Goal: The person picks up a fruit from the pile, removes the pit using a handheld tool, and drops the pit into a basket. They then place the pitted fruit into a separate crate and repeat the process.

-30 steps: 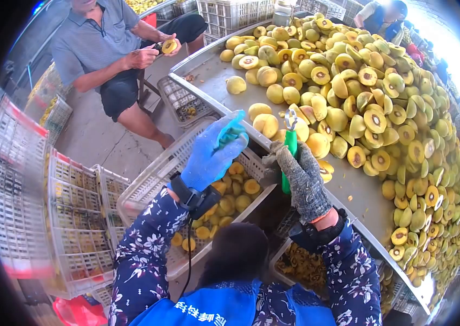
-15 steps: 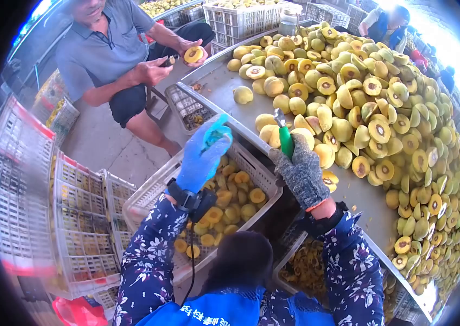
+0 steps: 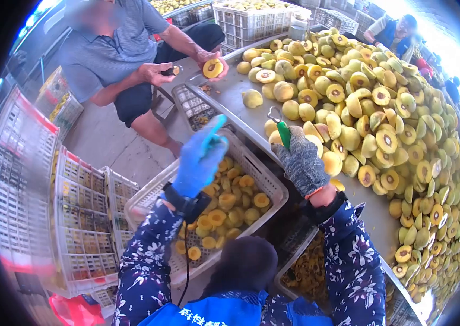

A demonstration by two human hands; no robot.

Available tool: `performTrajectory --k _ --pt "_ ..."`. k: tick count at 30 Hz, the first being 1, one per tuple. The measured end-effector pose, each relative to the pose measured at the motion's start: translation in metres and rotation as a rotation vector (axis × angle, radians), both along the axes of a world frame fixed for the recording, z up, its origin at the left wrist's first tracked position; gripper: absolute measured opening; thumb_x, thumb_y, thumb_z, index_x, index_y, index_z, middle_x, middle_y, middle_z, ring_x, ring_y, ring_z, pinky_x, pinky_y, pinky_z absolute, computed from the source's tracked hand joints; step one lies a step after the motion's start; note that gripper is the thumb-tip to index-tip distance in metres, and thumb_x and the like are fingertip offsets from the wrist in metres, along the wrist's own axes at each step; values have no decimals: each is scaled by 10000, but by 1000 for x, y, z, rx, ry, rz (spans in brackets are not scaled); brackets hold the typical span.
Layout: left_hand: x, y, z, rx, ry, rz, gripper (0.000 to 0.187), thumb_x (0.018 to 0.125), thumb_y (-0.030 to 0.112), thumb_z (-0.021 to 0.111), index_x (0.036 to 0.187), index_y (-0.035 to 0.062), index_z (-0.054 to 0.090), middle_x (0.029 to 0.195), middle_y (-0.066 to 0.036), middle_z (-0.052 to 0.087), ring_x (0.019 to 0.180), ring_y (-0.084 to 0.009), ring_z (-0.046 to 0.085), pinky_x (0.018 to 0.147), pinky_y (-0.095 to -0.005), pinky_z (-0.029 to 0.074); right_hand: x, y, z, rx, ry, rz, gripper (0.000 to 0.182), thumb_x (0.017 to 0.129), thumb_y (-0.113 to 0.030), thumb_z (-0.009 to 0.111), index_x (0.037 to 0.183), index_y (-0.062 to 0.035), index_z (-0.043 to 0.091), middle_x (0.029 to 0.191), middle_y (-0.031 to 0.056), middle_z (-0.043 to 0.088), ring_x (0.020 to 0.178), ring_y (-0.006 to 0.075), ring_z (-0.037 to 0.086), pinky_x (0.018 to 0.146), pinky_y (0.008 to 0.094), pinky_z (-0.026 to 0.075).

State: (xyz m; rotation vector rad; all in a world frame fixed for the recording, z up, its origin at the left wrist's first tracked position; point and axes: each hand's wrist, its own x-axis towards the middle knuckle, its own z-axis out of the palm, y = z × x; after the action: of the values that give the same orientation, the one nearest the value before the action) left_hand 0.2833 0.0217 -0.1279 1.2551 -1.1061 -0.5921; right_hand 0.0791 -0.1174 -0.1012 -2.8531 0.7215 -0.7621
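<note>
My left hand [image 3: 198,162], in a blue glove with teal fingertips, hovers above a pale plastic crate [image 3: 273,183] of pitted yellow peach halves [image 3: 217,217]. Its index finger points out and no fruit shows in it; motion blurs the fingers somewhat. My right hand [image 3: 305,165], in a grey knit glove, is closed around the green handle of a pitting tool [image 3: 283,133], whose metal loop points up and away. That hand is at the near edge of a metal table [image 3: 246,117]. Beside it lies a large heap of peach halves [image 3: 349,103], many with brown centres.
Across the table corner sits a co-worker [image 3: 116,60] with a small tool and a peach half [image 3: 213,68]. Stacked crates [image 3: 86,217] stand on the left. A bin of brown scraps [image 3: 303,271] is below the table edge. Another person [image 3: 395,35] is at the far right.
My left hand has drawn back slightly toward me. The right hand's tool has tilted a little leftward. The co-worker's hands, with the peach half, have shifted right and down in view.
</note>
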Motion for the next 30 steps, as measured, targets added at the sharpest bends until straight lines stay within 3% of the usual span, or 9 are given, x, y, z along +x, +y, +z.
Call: performTrajectory --k 1,5,7,10,17,22,25,28,30 --pt "-6 -7 6 -125 -287 63 508 898 94 577 1388 91 440 904 -31 587 736 -103 531 681 -247 454 7 10 11 309 -54 -123 437 861 -265 632 1206 -26 510 997 222 600 923 380 599 777 453 481" --pt "-26 -18 29 -95 -365 119 553 878 92 568 1407 86 405 822 -90 587 687 -186 569 653 -311 471 18 6 -2 212 11 -125 401 856 -235 621 1204 -67 511 984 205 608 923 370 598 770 456 480" --pt "-27 -26 30 -106 -565 132 582 852 99 560 1410 85 391 797 -136 593 714 -281 597 660 -380 479 19 7 -4 178 36 -131 392 854 -230 619 1195 -67 514 963 205 613 906 371 601 761 455 483" --pt "-25 -34 25 -102 -695 152 595 829 102 557 1402 85 400 801 -135 612 744 -326 599 673 -424 478 21 12 0 142 83 -160 373 851 -224 616 1173 -62 519 927 208 619 871 371 609 738 452 491" --pt "-25 -28 22 -71 -570 196 517 865 72 547 1371 79 445 820 -153 618 750 -297 621 695 -371 492 19 13 -2 115 107 -188 363 848 -247 620 1126 -35 521 902 210 623 846 364 620 708 445 498" --pt "-32 -20 10 -77 -757 226 534 834 120 585 1349 55 459 795 -112 614 721 -304 592 669 -408 472 15 14 -7 92 94 -166 369 842 -245 628 1116 -22 523 914 212 624 861 372 617 736 442 493" --pt "-33 -22 -1 -31 -701 145 555 830 125 595 1358 43 445 788 -117 605 710 -307 586 670 -412 470 13 11 -16 48 66 -131 378 836 -240 636 1116 -13 522 927 216 623 872 376 615 751 442 490" --pt "-38 -23 -1 -45 -554 264 575 833 145 593 1373 37 424 801 -132 607 734 -315 594 682 -426 471 14 10 -16 22 15 -103 384 826 -232 648 1114 -9 525 943 219 622 888 375 611 754 442 488" --pt "-37 -23 -4 -6 -635 197 581 838 152 590 1379 35 414 802 -135 608 740 -316 595 683 -431 470 17 13 -9 115 76 -157 375 827 -227 645 1107 -7 529 949 219 622 895 375 609 759 443 487"
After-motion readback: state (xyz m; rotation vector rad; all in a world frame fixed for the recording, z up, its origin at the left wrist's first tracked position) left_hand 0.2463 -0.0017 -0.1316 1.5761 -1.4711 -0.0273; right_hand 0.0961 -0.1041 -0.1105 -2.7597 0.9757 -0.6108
